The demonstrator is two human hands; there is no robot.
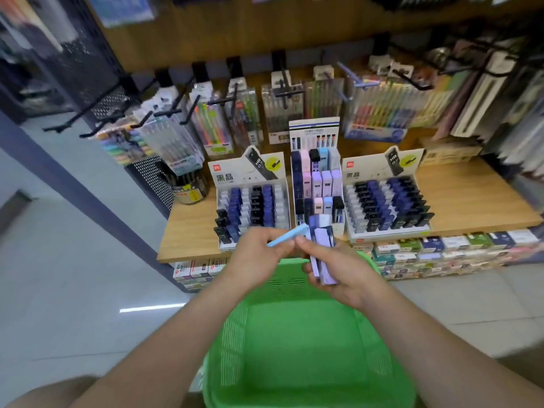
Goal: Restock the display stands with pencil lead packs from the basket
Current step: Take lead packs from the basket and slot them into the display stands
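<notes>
Pinching a pale blue pack (287, 235) between thumb and fingertips of the left hand (259, 245), just above the far rim of the green basket (232, 334). Gripping a clutch of lilac packs (322, 257) in the right hand (335, 272), fingers curled round them, over that same rim, right up against the blue one's tip. Beyond the basket, up on the wooden shelf (471, 201): middle display stand (316, 184) dead ahead, stacked with pastel packs; left display stand (250, 201) past the basket's left side, right display stand (385, 201) past its right, both showing rows of blue, black and white.

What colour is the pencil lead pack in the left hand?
Light blue pencil lead pack, pinched by left hand; head view.
</notes>
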